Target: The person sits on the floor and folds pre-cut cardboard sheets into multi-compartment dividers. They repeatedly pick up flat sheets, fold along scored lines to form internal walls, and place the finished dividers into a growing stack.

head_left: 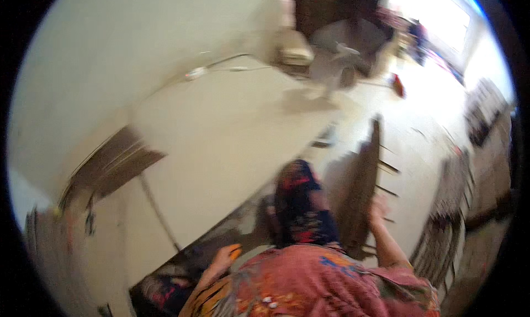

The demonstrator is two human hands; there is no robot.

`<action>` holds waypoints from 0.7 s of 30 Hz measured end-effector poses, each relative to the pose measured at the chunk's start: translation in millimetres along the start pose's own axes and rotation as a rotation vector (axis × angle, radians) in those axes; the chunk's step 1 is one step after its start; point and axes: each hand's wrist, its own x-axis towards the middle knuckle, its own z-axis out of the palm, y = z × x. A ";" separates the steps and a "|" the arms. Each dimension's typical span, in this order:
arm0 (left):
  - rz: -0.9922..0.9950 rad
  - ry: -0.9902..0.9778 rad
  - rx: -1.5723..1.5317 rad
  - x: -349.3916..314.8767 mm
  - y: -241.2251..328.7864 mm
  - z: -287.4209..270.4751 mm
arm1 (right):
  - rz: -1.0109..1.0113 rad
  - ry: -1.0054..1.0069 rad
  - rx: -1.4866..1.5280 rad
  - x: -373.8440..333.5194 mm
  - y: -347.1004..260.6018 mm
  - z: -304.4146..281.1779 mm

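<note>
While right hand (379, 209) touches brown panel (353, 198) | left hand (223, 258): blurred, apart

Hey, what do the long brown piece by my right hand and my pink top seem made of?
Long brown piece: probably wood, matte, from its dull brown surface, though blur hides any grain. Pink top: soft-looking matte fabric, as it drapes loosely; fibre unclear.

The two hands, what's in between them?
In the head view, between the left hand and right hand are a dark patterned trouser leg and a long brown board-like thing.
</note>
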 end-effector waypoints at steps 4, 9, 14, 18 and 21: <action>0.200 0.280 -0.148 -12.2 44.0 -44.1 | 0.233 -0.471 0.181 5.5 -26.8 -27.7; 0.145 0.797 0.161 -48.7 44.8 -178.5 | -0.025 -0.446 0.395 60.4 -153.7 -130.6; 0.131 1.312 0.682 -60.1 58.7 -313.9 | -0.492 0.119 1.013 69.6 -227.0 -170.1; -0.179 1.323 0.874 -59.5 69.6 -394.1 | -0.761 0.135 1.175 46.6 -285.1 -271.5; -0.288 1.285 1.054 -44.8 76.9 -422.1 | -0.934 0.054 1.182 37.6 -299.2 -278.3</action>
